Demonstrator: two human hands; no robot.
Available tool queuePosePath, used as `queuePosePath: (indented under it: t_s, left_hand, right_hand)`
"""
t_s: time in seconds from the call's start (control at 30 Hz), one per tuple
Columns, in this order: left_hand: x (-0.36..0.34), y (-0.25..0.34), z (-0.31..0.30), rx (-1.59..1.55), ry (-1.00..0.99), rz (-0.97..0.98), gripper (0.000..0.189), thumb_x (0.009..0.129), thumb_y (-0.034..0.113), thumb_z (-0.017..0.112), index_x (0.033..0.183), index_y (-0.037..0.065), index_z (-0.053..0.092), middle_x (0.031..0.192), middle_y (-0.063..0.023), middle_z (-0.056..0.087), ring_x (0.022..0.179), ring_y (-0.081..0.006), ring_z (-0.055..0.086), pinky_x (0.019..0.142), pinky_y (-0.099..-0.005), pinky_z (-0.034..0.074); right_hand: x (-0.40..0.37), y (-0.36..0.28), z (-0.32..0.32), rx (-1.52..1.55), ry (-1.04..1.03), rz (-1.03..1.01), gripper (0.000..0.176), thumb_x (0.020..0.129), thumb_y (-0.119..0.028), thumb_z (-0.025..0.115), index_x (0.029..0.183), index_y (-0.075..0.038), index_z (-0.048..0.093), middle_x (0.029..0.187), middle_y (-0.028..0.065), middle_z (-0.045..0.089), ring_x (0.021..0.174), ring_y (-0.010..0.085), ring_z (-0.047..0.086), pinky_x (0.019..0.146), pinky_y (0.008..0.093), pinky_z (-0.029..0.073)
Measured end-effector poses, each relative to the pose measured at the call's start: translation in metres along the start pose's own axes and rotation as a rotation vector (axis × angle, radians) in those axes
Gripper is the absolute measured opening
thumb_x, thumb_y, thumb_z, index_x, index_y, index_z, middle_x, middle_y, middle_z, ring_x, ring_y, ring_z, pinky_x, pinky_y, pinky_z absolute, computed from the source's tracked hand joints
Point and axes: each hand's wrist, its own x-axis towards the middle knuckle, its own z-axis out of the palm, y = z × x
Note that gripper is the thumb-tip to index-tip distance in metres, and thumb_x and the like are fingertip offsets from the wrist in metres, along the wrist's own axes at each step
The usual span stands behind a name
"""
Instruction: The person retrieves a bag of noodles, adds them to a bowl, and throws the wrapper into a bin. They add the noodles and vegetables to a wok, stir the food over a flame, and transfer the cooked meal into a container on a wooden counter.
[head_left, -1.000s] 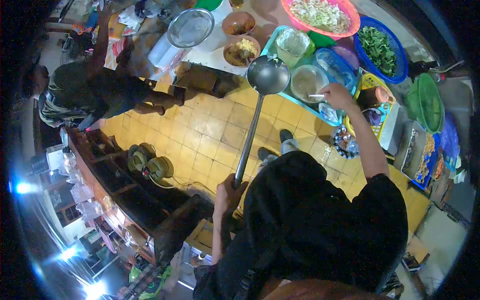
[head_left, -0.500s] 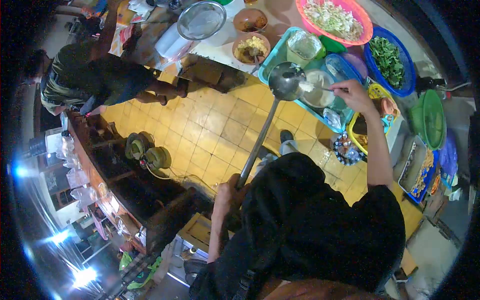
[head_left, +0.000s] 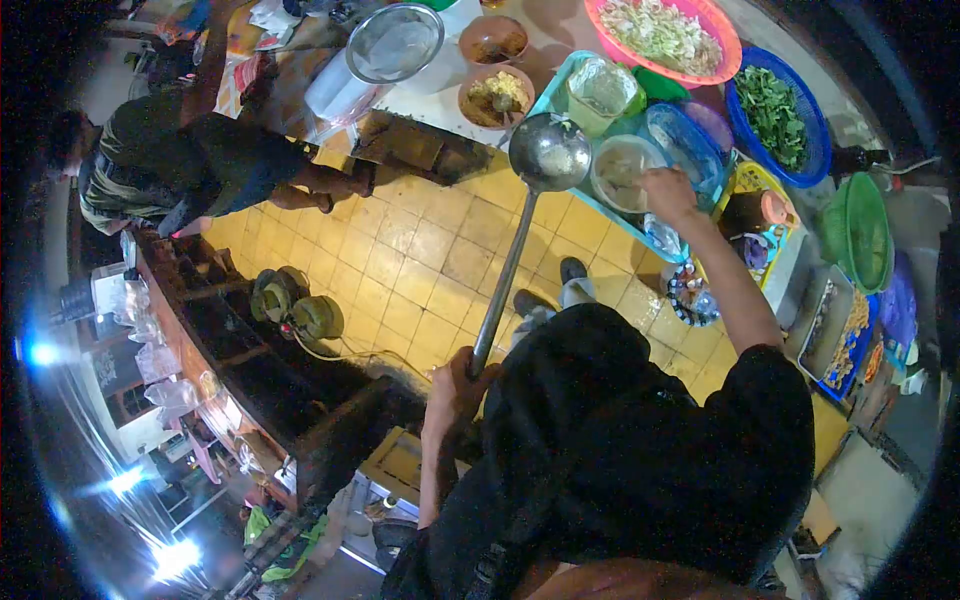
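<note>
My left hand [head_left: 460,388] is closed around the lower end of a long-handled ladle [head_left: 510,265]. The ladle's wide metal bowl is held out level with the near edge of a turquoise tray [head_left: 572,78], and a little pale stuff shows at its rim. Over a round whitish tub [head_left: 606,180] on that tray, my right hand [head_left: 668,194] has its fingers pinched together on a spoon, whose tip is down in the tub and hard to make out. A green tub with crumpled clear film [head_left: 604,92] and a blue lidded box [head_left: 685,142] sit beside it.
At the back are a pink basin of shredded cabbage [head_left: 695,45], a blue basket of green leaves [head_left: 775,118] and brown bowls [head_left: 493,40]. A green basket [head_left: 862,235] stands at the right. Another person [head_left: 165,160] bends at the left. Gas cylinders [head_left: 315,316] stand on the floor.
My right hand has moved left and down, taking the spoon from above the ladle's bowl into the tub. The ladle's bowl has shifted slightly left. White stuff no longer shows on the spoon.
</note>
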Motion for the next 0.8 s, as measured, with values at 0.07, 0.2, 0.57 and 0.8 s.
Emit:
queuePosePath:
  t_s: [0.07,0.2,0.57,0.8]
  left_hand:
    - [0.0,0.007,-0.005,0.047,0.016,-0.012,0.031,0.08,0.032,0.068,0.089,0.004,0.058,0.069,-0.0147,0.06,0.062,-0.0267,0.057,0.059,-0.0382,0.045]
    - [0.001,0.004,-0.003,0.019,0.034,-0.033,0.031,0.08,0.032,0.069,0.089,0.005,0.057,0.067,-0.0134,0.058,0.06,-0.0233,0.056,0.057,-0.0376,0.045]
    - [0.003,-0.001,-0.002,-0.049,0.006,-0.024,0.031,0.08,0.031,0.069,0.087,0.005,0.056,0.063,-0.0085,0.055,0.057,-0.0166,0.05,0.055,-0.033,0.043]
    - [0.0,0.003,-0.002,-0.062,0.023,-0.004,0.034,0.08,0.03,0.069,0.091,0.0,0.058,0.061,-0.0147,0.054,0.054,-0.0223,0.05,0.052,-0.037,0.04]
  right_hand:
    - [-0.003,0.002,-0.006,0.008,-0.097,0.016,0.026,0.072,-0.013,0.059,0.095,-0.017,0.069,0.09,0.0105,0.067,0.092,0.0272,0.064,0.081,0.0451,0.049]
    - [-0.009,0.007,-0.036,0.275,-0.121,0.114,0.028,0.072,-0.012,0.058,0.097,-0.017,0.069,0.094,0.0117,0.067,0.093,0.0302,0.063,0.083,0.0474,0.048]
    - [-0.006,-0.018,-0.032,0.056,-0.052,0.055,0.03,0.071,-0.006,0.055,0.095,-0.017,0.069,0.094,0.0084,0.067,0.092,0.0275,0.062,0.082,0.0471,0.048]
    - [-0.014,-0.003,-0.048,0.267,-0.105,0.12,0.023,0.08,-0.016,0.054,0.097,-0.019,0.069,0.092,0.0115,0.066,0.088,0.0312,0.063,0.079,0.0447,0.05]
